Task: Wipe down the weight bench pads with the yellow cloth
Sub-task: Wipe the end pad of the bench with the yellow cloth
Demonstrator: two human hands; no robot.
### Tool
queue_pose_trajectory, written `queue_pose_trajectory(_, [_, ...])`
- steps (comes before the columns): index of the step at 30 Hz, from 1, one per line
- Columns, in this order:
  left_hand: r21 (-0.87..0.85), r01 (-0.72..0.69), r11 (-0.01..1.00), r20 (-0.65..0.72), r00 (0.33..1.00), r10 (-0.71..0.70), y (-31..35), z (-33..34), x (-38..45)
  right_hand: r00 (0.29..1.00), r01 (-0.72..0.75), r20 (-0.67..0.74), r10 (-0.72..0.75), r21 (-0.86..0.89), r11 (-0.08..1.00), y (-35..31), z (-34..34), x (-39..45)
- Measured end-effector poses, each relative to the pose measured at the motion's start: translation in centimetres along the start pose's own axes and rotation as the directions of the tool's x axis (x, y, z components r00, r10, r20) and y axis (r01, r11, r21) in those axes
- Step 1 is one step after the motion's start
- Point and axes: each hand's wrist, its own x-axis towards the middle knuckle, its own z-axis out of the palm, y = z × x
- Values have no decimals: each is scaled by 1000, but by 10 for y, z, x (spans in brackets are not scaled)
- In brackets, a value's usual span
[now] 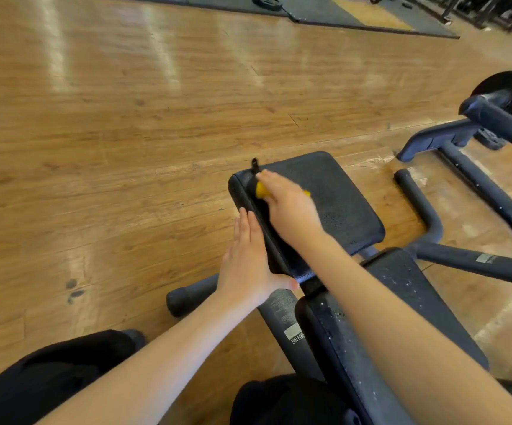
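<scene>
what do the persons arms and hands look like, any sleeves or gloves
Both forearms are bare up to the frame edge, with no sleeves in view. The left hand and right hand wear no gloves, and no rings, watch or wristbands are visible.

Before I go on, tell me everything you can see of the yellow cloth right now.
The yellow cloth is mostly hidden under the right hand, which presses it onto the far seat pad near that pad's left edge. Only two bright yellow bits show: a bunched part by the fingers and a thin strip past the hand's right side. It looks soft and crumpled, and the grip itself is covered. The left hand is apart from it, on the pad's side.
</scene>
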Motion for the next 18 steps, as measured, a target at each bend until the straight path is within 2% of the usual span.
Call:
queue_pose_trajectory(1, [-9, 2, 1000, -9, 1000, -2, 0, 0, -1, 997, 66, 27, -65, -2, 998, -6, 3, -8])
queue_pose_trajectory(3, [-17, 7, 1000, -10, 1000, -7, 0, 1, -2, 995, 90, 30, -91, 28, 996, -2, 1, -16])
queue_pose_trajectory(4, [-15, 9, 1000, -3, 1000, -9, 0, 1, -3, 999, 50, 14, -50, 50, 998, 6, -3, -14])
queue_pose_trajectory(6, [-12, 8, 1000, 10, 1000, -8, -2, 3, -3, 992, -116, -37, 120, 95, 989, 30, -16, -1])
queue_pose_trajectory(9, [-21, 0, 1000, 18, 1000, 0, -4, 3, -2, 929, -351, -88, 360, 102, 931, 71, -36, 25])
queue_pose_trajectory(11, [-23, -3, 1000, 12, 1000, 3, -4, 4, -1, 899, -424, -84, 430, 82, 902, 82, -40, 41])
queue_pose_trajectory(13, [-25, -4, 1000, 3, 1000, 4, -5, 5, -1, 899, -423, -94, 427, 60, 904, 76, -34, 55])
queue_pose_trajectory(15, [-31, -4, 1000, -4, 1000, 4, -6, 6, -1, 927, -363, -83, 367, 54, 930, 56, -23, 64])
queue_pose_trajectory(18, [-30, -1, 1000, -10, 1000, 1, -5, 5, -1, 987, -161, 9, 161, 52, 986, 15, -3, 55])
